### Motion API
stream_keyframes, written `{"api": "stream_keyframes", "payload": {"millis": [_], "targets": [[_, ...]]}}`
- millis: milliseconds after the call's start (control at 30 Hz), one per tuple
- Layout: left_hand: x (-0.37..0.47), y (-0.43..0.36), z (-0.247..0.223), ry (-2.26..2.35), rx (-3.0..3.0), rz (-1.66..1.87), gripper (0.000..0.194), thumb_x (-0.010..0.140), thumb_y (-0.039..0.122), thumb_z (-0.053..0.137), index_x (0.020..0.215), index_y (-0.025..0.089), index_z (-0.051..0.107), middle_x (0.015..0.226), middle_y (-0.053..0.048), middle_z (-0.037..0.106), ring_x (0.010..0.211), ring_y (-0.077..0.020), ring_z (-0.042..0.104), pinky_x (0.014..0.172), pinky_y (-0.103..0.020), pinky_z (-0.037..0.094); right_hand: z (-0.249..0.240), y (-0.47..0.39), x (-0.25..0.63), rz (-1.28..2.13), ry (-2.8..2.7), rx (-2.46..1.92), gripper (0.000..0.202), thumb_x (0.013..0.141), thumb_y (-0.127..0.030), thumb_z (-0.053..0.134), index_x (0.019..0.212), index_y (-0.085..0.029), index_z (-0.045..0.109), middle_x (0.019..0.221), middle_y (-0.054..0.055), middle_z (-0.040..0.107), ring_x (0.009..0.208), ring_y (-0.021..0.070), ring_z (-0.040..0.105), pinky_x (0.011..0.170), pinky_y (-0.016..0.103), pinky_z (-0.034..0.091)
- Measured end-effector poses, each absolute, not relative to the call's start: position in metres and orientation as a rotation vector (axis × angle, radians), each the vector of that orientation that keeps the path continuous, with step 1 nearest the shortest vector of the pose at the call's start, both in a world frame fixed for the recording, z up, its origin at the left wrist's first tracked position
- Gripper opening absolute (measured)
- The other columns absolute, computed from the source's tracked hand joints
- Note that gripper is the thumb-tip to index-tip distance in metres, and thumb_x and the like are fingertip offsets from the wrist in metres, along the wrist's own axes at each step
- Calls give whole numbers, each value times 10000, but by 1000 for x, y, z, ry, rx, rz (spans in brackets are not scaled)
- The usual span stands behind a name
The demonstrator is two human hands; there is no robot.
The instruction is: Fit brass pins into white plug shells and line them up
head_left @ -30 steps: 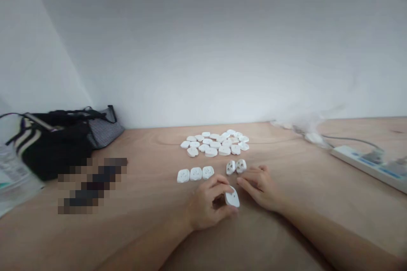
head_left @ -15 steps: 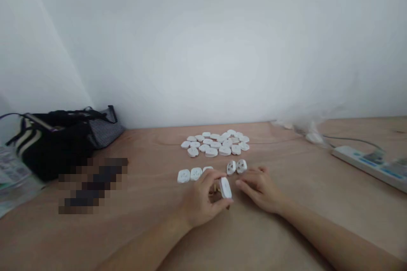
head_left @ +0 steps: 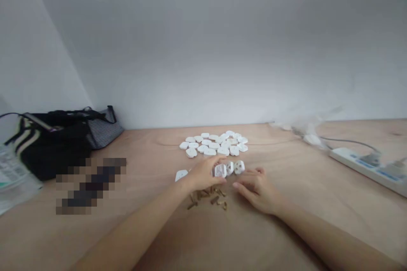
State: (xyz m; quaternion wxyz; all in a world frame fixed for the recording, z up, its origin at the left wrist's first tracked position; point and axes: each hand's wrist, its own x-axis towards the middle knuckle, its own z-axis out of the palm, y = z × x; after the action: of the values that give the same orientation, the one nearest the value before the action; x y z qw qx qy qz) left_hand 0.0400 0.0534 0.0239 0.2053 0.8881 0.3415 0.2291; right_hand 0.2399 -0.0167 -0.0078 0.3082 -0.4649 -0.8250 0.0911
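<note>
My left hand (head_left: 203, 174) pinches a small white plug cover (head_left: 220, 170) at its fingertips, just left of two others. My right hand (head_left: 257, 186) rests loosely curled, holding nothing, beside small brass pins (head_left: 208, 197). Covers behind my left hand are partly hidden.

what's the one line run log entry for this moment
left hand: setting white plug cover in row | right hand: resting on table | brass pins: loose between hands

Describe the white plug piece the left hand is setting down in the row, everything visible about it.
The white plug piece is a small, rounded shell, plastic by its look, with dark spots on its upturned face that look like pin holes. It sits on the wooden table beside two similar pieces, at the left hand fingertips; whether they grip it is unclear. Small brass-coloured pins lie in front of it.
</note>
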Motion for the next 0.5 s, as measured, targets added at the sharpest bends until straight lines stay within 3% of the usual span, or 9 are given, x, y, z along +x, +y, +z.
{"api": "stream_keyframes", "payload": {"millis": [167, 300, 400, 500], "targets": [[38, 65, 16, 927, 2498, 554, 621, 616, 287, 752, 1189, 225, 521, 1115, -47, 632, 998, -248, 584, 841, -335, 452, -3, -22, 237, 294, -2163, -1183, 214, 856, -359, 500, 751, -222, 627, 742, 2, 667, 817, 190, 559, 818, 365, 257], [35, 69, 16, 941, 2538, 588, 589, 647, 312, 719, 1194, 211, 525, 1173, -72, 597, 1062, -272, 539, 910, -386, 402, 3, -33, 225, 384, -2169, -1079, 179, 810, -396, 569, 903, -260, 638, 846, 12, 682, 861, 204, 562, 838, 374, 265], [36, 70, 21, 893, 2579, 591, 475, 675, 236, 673, 1139, 212, 572, 1162, -61, 603, 1068, -264, 535, 934, -385, 380, 3, -37, 217, 406, -2218, -1017, 130, 805, -360, 585, 886, -284, 652, 879, -1, 685, 908, 207, 554, 849, 372, 257], [43, 71, 27, 813, 2612, 577, 487, 655, 178, 669, 1131, 235, 583, 1195, -38, 586, 1099, -245, 520, 956, -355, 370, -1, -34, 215, 412, -2206, -1061, 109, 820, -291, 558, 813, -272, 665, 824, 1, 689, 893, 205, 558, 840, 373, 258]]}}
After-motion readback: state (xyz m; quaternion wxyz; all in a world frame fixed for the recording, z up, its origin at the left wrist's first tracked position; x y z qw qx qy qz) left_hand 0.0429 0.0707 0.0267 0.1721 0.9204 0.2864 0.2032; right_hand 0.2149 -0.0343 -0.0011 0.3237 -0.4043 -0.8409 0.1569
